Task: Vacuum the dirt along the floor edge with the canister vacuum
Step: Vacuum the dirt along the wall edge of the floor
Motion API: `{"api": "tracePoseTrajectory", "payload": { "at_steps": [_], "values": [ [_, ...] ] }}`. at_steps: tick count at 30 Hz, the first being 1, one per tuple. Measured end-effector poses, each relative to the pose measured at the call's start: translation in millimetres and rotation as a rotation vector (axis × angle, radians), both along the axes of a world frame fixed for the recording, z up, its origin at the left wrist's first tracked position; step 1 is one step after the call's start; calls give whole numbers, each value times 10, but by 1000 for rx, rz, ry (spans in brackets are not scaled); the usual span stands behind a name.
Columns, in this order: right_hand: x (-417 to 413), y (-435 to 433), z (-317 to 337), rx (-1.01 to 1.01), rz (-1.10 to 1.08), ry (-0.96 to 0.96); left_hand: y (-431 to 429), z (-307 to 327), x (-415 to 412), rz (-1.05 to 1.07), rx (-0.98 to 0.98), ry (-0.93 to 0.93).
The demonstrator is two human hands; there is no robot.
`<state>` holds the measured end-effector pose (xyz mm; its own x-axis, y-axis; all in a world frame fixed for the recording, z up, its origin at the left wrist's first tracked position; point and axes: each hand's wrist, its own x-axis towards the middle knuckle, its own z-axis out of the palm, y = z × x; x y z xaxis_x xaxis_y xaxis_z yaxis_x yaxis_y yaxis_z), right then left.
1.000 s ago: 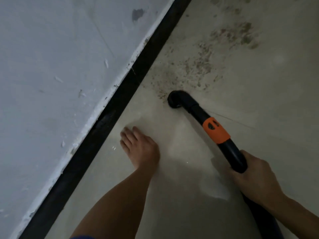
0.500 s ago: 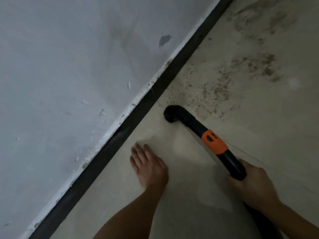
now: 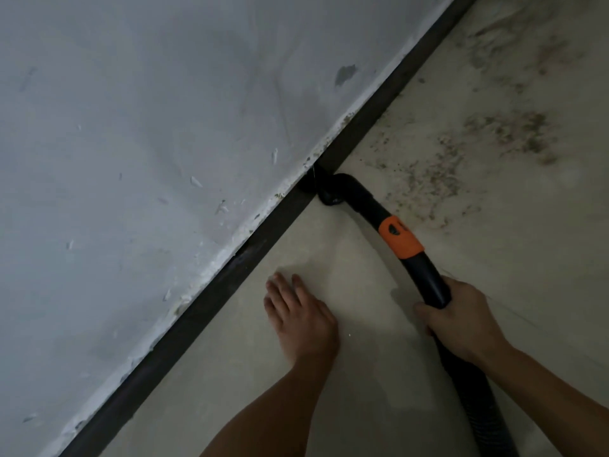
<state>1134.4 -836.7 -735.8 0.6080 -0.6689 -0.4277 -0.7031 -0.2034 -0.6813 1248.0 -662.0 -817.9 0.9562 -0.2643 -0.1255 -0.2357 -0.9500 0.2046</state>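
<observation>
The right hand (image 3: 461,319) curls its fingers round the black vacuum wand (image 3: 402,240), the left hand (image 3: 300,319) lies flat, fingers together, and the nozzle (image 3: 333,192) butts the dark skirting (image 3: 263,225), so dirt (image 3: 507,133) toward two o'clock may be missed.

Vacuum pipe (image 3: 423,275): black, rigid, orange collar (image 3: 400,237) midway, slanting from lower right up to left. Elbow nozzle (image 3: 342,188) at tip, touching dark baseboard (image 3: 247,258) at edge of floor (image 3: 362,265). Brownish dirt (image 3: 431,179) speckled just right of nozzle.
</observation>
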Motion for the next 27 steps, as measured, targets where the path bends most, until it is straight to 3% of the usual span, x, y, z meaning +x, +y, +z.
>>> {"api": "tracePoseTrajectory", "payload": {
  "at_steps": [4, 13, 19, 24, 27],
  "values": [
    [-229, 136, 44, 5, 48, 40, 17, -23, 22, -7, 0, 17],
    [-1271, 461, 215, -76, -147, 127, 63, 28, 46, -62, 25, 38],
    [-2262, 673, 308, -126, -398, 238, 4, -2, 152, -399, 11, -23],
    [-2513, 697, 380, -161, -639, 184, -258, 58, 183, -434, -75, -6],
    [-2447, 825, 334, -141, -579, 192, -384, 48, 161, -428, -78, -7]
  ]
}}
